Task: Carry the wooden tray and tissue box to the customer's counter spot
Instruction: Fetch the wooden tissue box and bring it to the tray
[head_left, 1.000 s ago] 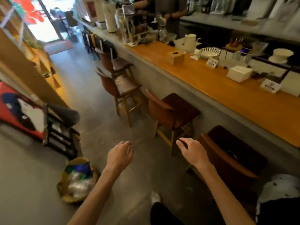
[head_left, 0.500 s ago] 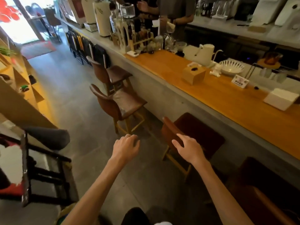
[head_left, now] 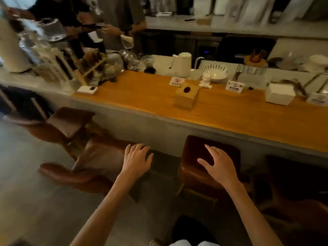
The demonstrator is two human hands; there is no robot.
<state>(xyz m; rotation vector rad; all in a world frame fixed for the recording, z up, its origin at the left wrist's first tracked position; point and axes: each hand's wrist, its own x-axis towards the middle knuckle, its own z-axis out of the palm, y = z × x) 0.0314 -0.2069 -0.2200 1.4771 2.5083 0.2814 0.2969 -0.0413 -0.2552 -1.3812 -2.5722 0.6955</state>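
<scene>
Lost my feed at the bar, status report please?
Left hand and right hand open, empty, over the stools. Wooden tissue box untouched on the counter. No wooden tray seen. Stool between hands and counter.

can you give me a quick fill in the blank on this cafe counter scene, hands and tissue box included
1. Both hands, left and right, are ____ of any object.
2. The wooden tissue box stands on the ____.
3. The hole in the top of the tissue box is ____ in shape.
4. The kettle behind the tissue box is ____ in colour.

Missing words: empty; counter; round; white
</scene>
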